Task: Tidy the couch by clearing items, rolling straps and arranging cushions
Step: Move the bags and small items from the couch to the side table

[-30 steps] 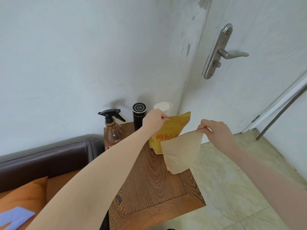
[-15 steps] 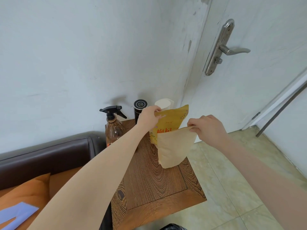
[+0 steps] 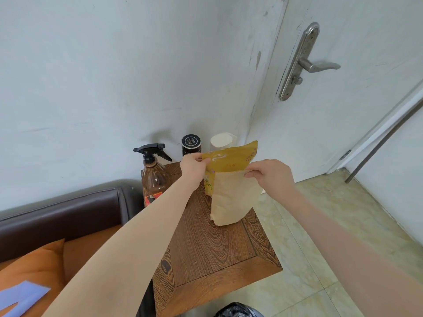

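Pinching the yellow pouch with your left hand and the tan envelope with your right hand, you risk toppling the bottles behind on the tabletop.

Pouch behind bag, both over table.

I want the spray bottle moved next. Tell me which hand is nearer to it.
Left. The left hand pinches the yellow pouch just right of the spray bottle; the right hand holds the tan bag farther right, beyond the pouch.
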